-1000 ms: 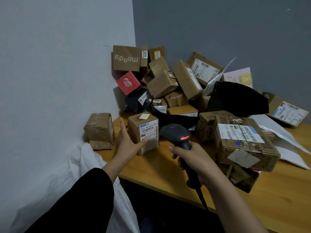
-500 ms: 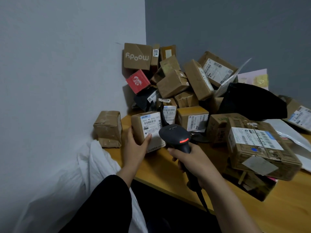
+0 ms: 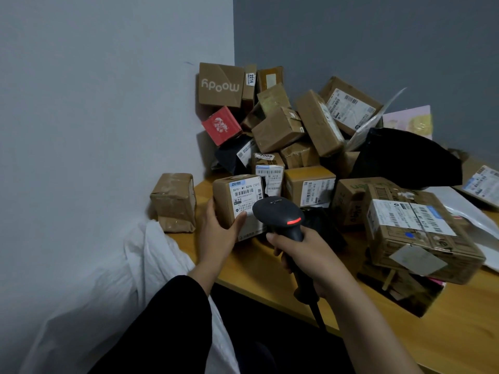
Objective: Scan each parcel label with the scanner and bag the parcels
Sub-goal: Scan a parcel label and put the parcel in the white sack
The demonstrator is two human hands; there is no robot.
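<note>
A person's left hand (image 3: 218, 233) grips one small cardboard parcel (image 3: 229, 203) near the wooden table's (image 3: 256, 265) left edge, thumb pressed on its white barcode label (image 3: 247, 194). The right hand (image 3: 305, 255) wraps around the handle of a single black scanner (image 3: 278, 214), red light lit, its head just beside the label. More than a dozen taped brown boxes, one red box (image 3: 221, 125) and one glossy black mailer (image 3: 405, 157) are heaped in the far corner. One crumpled white bag (image 3: 151, 265) hangs below the left edge, its contents hidden.
</note>
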